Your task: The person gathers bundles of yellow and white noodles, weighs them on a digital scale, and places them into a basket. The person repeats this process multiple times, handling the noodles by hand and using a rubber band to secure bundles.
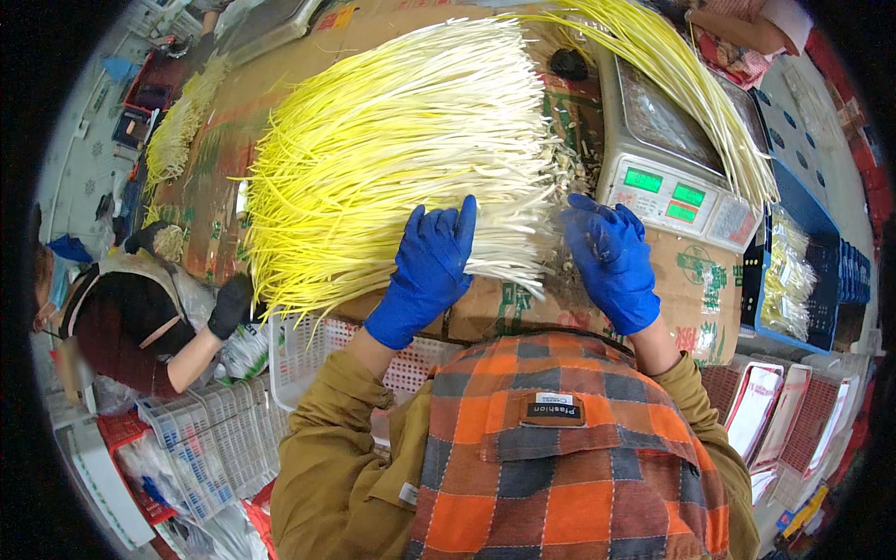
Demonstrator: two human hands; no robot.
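A wide, thick layer of yellow chives [399,140] lies before me, pale stem ends to the right and yellow leaf tips to the left. My left hand [430,269], in a blue glove, rests palm down on the near stems, its index finger spread from the others. Just beyond the cut ends, to the right, is my right hand [612,266], also blue-gloved, with bent fingers. Its palm is hidden, and I cannot tell whether it holds anything. Loose trimmings [570,164] lie along the stem ends. Flattened cardboard [700,287] covers the table beneath.
A digital scale [672,175] at right carries a chive bundle [689,84]. Past it, a blue crate [829,280] holds bagged chives [787,280]. White plastic baskets [301,357] stand below the table's near edge. At left a person's black-gloved hand [231,306] touches the leaf tips.
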